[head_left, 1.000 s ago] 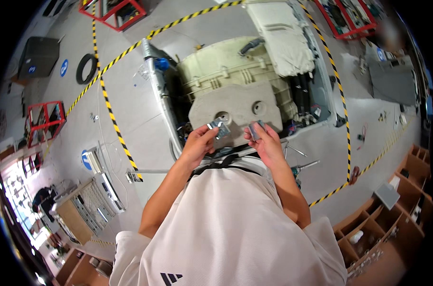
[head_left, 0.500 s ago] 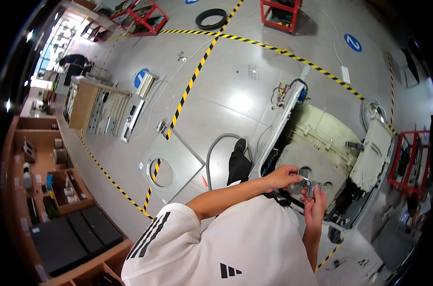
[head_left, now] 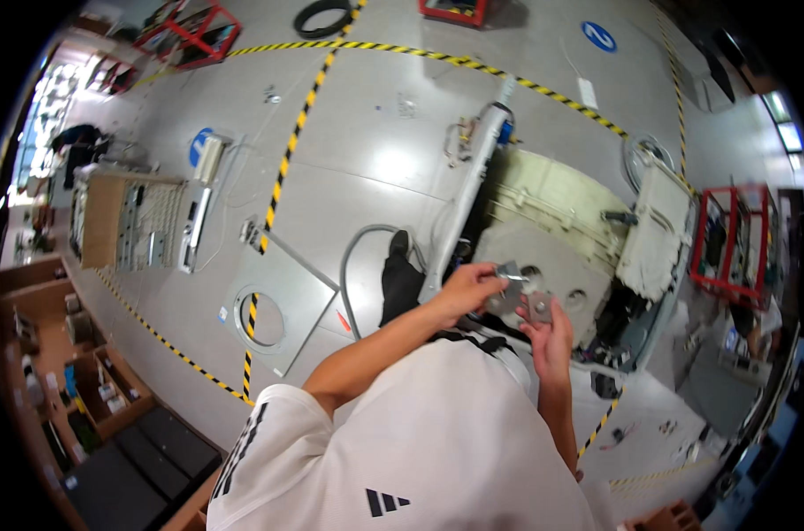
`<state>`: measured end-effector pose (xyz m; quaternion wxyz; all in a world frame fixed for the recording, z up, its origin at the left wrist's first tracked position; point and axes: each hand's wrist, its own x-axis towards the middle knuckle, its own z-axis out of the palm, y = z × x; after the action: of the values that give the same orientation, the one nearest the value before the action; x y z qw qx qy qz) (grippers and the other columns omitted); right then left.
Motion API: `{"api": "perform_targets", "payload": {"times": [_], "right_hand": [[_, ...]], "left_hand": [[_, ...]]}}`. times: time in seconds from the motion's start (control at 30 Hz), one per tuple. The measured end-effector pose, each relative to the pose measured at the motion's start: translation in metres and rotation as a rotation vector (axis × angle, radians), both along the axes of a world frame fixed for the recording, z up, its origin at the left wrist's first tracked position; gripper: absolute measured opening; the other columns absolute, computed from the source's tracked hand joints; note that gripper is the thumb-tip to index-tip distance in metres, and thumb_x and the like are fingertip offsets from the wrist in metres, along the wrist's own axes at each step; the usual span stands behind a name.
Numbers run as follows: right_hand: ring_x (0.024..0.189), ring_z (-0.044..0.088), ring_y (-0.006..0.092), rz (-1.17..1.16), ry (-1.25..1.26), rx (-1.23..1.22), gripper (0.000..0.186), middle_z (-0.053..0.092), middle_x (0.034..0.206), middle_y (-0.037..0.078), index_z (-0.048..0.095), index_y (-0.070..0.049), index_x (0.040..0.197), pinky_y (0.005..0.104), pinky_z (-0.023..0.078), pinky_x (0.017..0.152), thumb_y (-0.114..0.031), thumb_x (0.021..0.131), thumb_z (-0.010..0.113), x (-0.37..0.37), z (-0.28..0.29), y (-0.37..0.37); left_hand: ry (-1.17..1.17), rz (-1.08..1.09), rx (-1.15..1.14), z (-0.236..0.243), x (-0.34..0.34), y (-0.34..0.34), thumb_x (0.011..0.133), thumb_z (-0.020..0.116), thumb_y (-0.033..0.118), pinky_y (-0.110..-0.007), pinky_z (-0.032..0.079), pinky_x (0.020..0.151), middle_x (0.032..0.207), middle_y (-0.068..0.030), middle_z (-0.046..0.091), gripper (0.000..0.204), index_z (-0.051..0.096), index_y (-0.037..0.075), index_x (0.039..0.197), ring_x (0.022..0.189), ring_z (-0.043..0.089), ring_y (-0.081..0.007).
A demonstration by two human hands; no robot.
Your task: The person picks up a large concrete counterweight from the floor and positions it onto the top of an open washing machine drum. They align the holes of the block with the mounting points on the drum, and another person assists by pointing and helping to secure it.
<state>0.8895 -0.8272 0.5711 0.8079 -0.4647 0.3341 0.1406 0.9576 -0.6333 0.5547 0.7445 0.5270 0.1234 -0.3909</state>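
The head-worn fisheye camera faces down from above my shirt [head_left: 420, 425], which lies nearest; my left hand [head_left: 468, 290] and right hand [head_left: 551, 336] sit farther out, the floor [head_left: 367, 195] beyond.

White numeral [head_left: 600, 36] on blue floor sign [head_left: 598, 38]; logo [head_left: 388, 504] on shirt [head_left: 437, 425]

the hands [head_left: 470, 289] hold a shiny piece [head_left: 509, 271], left, and a greyish square piece [head_left: 539, 308], right, near an open machine [head_left: 552, 196].

The silvery bracket [head_left: 509, 271] looks glossy metal, the grey slab [head_left: 554, 276] matt
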Motion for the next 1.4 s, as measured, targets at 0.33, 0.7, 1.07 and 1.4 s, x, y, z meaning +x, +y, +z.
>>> {"api": "perform_targets", "payload": {"times": [0.33, 0.7, 1.07, 1.4], "right_hand": [[0.092, 0.062, 0.0171, -0.03, -0.018, -0.071, 0.032, 0.065, 0.109, 0.011, 0.062, 0.0, 0.109, 0.0266, 0.048, 0.069, -0.027, 0.095, 0.051, -0.022, 0.004, -0.002], [0.079, 0.059, 0.0114, 0.015, -0.173, -0.21, 0.029, 0.066, 0.095, 0.007, 0.061, 0.001, 0.113, 0.0239, 0.047, 0.068, -0.016, 0.09, 0.056, -0.031, -0.006, 0.005], [0.06, 0.061, 0.019, 0.162, -0.544, -1.059, 0.041, 0.065, 0.075, 0.008, 0.064, -0.006, 0.112, 0.0291, 0.049, 0.057, -0.023, 0.077, 0.075, -0.018, 0.016, -0.002], [0.058, 0.058, 0.0154, 0.057, -0.313, -0.848, 0.021, 0.064, 0.07, 0.01, 0.07, -0.001, 0.093, 0.0263, 0.044, 0.054, -0.017, 0.08, 0.071, -0.044, -0.01, -0.014]], "left_hand": [[0.098, 0.017, -0.008, 0.013, 0.0, 0.003, 0.091, 0.059, 0.016, -0.024, 0.037, 0.052, 0.07, 0.0055, 0.048, 0.015, 0.061, 0.006, 0.102, 0.051, 0.036, -0.0044], [0.217, -0.152, -0.056, 0.028, 0.002, -0.014, 0.092, 0.057, 0.017, -0.025, 0.039, 0.054, 0.066, 0.002, 0.05, 0.014, 0.06, 0.006, 0.101, 0.055, 0.045, -0.0084], [0.247, -0.268, -0.04, 0.028, 0.0, -0.028, 0.093, 0.057, 0.019, -0.024, 0.041, 0.057, 0.067, 0.0018, 0.052, 0.021, 0.061, 0.005, 0.108, 0.059, 0.049, -0.0082], [0.205, -0.546, -0.033, 0.04, -0.006, -0.044, 0.09, 0.052, 0.009, -0.025, 0.041, 0.06, 0.073, -0.0006, 0.052, 0.025, 0.06, 0.002, 0.112, 0.067, 0.049, -0.0098]]}}
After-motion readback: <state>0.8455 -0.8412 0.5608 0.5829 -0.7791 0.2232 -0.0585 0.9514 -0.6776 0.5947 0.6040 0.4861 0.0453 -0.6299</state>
